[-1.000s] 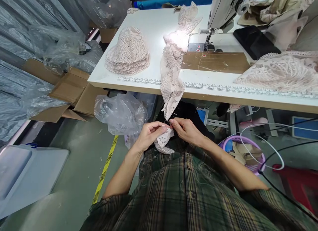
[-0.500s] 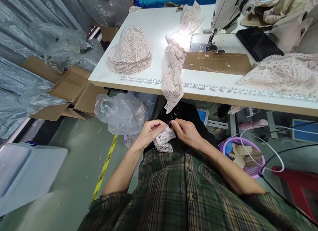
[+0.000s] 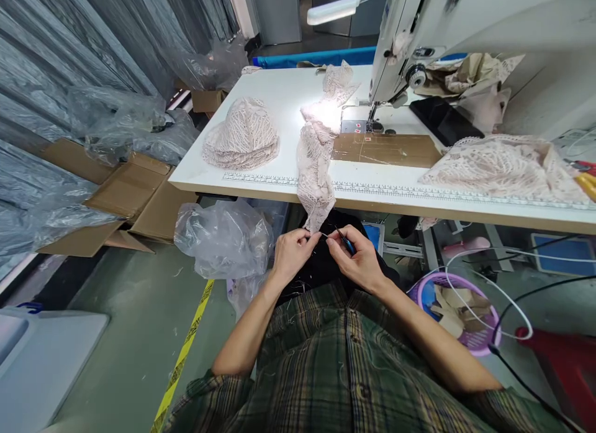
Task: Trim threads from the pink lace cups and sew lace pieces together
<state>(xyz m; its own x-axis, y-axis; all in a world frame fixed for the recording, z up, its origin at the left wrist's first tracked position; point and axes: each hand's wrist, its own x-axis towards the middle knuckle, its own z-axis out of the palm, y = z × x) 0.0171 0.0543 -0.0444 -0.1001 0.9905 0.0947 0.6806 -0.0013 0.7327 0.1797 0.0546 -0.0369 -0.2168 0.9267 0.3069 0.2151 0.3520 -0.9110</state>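
A long strip of pale pink lace [image 3: 316, 166] hangs from the white sewing table [image 3: 279, 91] down over its front edge to my lap. My left hand [image 3: 291, 254] pinches the lace's lower end, fingers closed. Close beside it, my right hand [image 3: 356, 262] is closed on small dark thread snips [image 3: 345, 240], their tip pointing at the lace end. Both hands sit just below the table edge, above my plaid shirt.
A sewing machine [image 3: 419, 35] with a lit lamp stands on the table. A folded lace pile [image 3: 242, 135] lies to the left and another lace heap [image 3: 503, 166] to the right. Plastic bags [image 3: 223, 237], cardboard boxes [image 3: 130, 191], a purple basket [image 3: 460, 309] and cables surround my seat.
The small lace piece held between my hands is gone from them. My hands rose slightly to the hanging strip's end, and the view tilted up toward the machine.
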